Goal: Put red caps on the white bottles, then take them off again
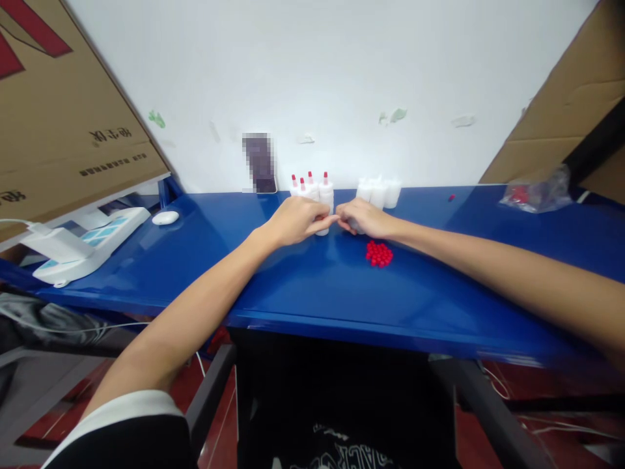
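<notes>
My left hand (300,220) is closed over a white plastic squeeze bottle (322,232), whose lower end shows under the fingers. My right hand (364,217) meets it fingertip to fingertip, its fingers curled. A bit of something whitish shows beneath the right palm, too covered to name. Behind the left hand stand several white bottles with red-tipped nozzles (326,189). More white bottles (378,193) stand behind the right hand; no red tips show on them. A small pile of red caps (379,254) lies just in front of the right wrist.
The blue table (312,286) meets a white wall. A phone (261,163) leans there. Left are a power strip (92,244), a white earbud case (165,218) and a cardboard box (63,124). A clear plastic bag (540,192) and one loose red cap (452,197) lie right.
</notes>
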### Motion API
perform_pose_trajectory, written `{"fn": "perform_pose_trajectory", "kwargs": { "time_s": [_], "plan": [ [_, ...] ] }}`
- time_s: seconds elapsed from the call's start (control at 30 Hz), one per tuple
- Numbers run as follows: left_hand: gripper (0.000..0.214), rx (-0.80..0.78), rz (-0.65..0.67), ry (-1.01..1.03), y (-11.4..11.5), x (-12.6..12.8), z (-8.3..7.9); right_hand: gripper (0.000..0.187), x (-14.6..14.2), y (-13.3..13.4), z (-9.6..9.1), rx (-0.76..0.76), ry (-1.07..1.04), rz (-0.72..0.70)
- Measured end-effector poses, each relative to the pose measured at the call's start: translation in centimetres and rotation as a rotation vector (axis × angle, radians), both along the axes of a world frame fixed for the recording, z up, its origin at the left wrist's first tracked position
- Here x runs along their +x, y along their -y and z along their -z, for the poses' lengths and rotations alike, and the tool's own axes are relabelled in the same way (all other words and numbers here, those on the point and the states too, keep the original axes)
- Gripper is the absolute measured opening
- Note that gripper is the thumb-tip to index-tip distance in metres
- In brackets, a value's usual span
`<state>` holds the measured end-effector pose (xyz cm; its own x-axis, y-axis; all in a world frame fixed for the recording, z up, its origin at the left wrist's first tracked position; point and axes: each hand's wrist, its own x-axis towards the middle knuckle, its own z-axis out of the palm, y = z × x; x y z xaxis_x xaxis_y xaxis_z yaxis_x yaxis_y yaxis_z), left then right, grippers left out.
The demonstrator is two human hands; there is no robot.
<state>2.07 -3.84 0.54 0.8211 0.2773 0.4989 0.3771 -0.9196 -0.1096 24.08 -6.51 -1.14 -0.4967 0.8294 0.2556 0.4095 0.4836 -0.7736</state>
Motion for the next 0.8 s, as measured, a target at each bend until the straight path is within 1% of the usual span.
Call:
{"fn": "perform_pose_trajectory", "kwargs": {
  "time_s": [0.1,0.17,0.27,0.37,0.43,0.53,0.67,0.73,0.8],
  "plan": [
    [0.048,0.001,-0.023,-0.011,0.1,0.0,0.0,0.034,-0.3,0.2,0.3,-0.025,-0.044,0.034],
    [0.05,0.015,-0.037,-0.012,0.0,0.0,0.0,0.028,-0.2,0.2,0.1,-0.003,-0.118,0.101],
    [0.049,0.027,-0.046,-0.018,0.0,0.1,0.0,0.02,0.9,-0.5,-1.2,0.138,-0.26,0.24],
    [0.047,0.03,-0.034,-0.024,-0.1,0.2,0.0,0.017,3.4,-2.2,-3.2,0.332,-0.415,0.358],
    [0.047,0.032,-0.024,-0.014,-0.1,0.3,0.0,0.014,5.3,-3.6,-4.3,0.385,-0.484,0.397],
    [0.047,0.013,-0.016,0.007,-0.2,0.3,0.1,0.014,7.3,-5.3,-4.8,0.347,-0.563,0.45],
    [0.047,-0.011,-0.03,0.015,-0.3,0.3,0.3,0.017,8.0,-6.0,-4.2,0.211,-0.64,0.432],
    [0.047,-0.005,-0.037,0.02,-0.3,0.3,0.3,0.018,8.1,-6.0,-3.9,0.196,-0.687,0.414],
    [0.046,0.008,-0.042,0.035,-0.2,0.3,0.3,0.022,8.4,-6.1,-3.7,0.236,-0.73,0.381]
  ]
}}
